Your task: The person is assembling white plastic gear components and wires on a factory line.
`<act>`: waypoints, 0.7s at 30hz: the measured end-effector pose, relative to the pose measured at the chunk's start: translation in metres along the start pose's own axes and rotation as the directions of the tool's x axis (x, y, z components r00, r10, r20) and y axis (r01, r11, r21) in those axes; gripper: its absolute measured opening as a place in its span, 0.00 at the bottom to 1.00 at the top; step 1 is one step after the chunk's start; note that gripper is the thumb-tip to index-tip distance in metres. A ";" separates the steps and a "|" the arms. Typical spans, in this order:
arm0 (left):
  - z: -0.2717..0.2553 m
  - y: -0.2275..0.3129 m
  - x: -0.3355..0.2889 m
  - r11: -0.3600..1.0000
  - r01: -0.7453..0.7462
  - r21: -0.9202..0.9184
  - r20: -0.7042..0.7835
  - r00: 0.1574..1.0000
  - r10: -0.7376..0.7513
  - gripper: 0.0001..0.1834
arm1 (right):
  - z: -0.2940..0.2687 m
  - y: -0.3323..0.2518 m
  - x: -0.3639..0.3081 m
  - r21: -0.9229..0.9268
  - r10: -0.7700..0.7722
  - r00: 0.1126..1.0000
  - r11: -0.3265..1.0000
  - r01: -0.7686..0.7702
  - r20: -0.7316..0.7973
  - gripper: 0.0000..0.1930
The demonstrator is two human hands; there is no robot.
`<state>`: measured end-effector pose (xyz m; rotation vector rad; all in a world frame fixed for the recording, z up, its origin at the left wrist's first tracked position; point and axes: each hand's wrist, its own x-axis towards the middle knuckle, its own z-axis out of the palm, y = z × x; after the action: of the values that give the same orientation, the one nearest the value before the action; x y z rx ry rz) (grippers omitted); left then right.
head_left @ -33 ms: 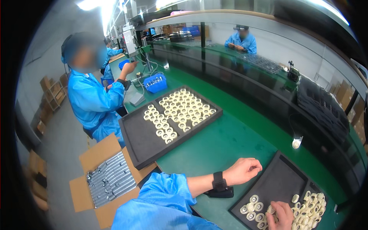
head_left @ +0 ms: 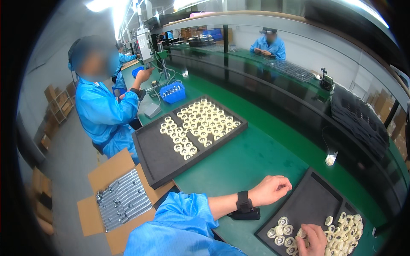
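Observation:
My right hand (head_left: 314, 241) is at the lower right, over a black tray (head_left: 304, 197). Its thumb and fingers are closed on a cream toothed gear (head_left: 301, 233). Left of that hand a small cluster of similar cream gears (head_left: 283, 221) lies flat in the tray. To its right is a heaped pile of cream gears (head_left: 347, 232). My left hand (head_left: 271, 190) hovers beside the tray's left edge, above the green table, its fingers curled in and nothing seen in them. A black strap (head_left: 244, 202) with a dark block circles the left wrist.
A larger black tray (head_left: 156, 160) holds rows of cream gears with dark centres. Next to it, an open carton (head_left: 101, 170) contains shiny metal parts. A blue bin (head_left: 173, 93) stands farther back. One co-worker (head_left: 104, 102) works at left, another (head_left: 271, 46) across the bench.

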<state>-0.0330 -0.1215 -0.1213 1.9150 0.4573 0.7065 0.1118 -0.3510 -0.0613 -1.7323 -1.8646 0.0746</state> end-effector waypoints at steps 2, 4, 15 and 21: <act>-0.001 -0.001 0.005 1.000 0.010 0.001 0.015 1.000 -0.010 0.08 | 0.002 0.004 0.000 -0.008 -0.004 1.000 1.000 0.004 -0.014 0.16; -0.004 -0.001 0.002 1.000 0.028 -0.001 0.013 1.000 -0.028 0.08 | 0.004 0.002 0.000 -0.014 -0.020 1.000 1.000 0.020 -0.013 0.17; -0.002 -0.005 0.004 0.997 0.071 -0.038 0.045 0.997 -0.069 0.08 | 0.004 0.002 0.001 -0.020 -0.028 1.000 0.999 0.028 -0.012 0.16; 0.000 -0.007 0.003 0.995 0.047 -0.092 0.003 0.999 -0.047 0.08 | 0.005 0.002 0.002 0.006 -0.045 0.998 0.999 0.045 -0.037 0.15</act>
<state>-0.0312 -0.1169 -0.1266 1.8124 0.4606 0.6843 0.1115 -0.3470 -0.0661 -1.6748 -1.8737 0.0316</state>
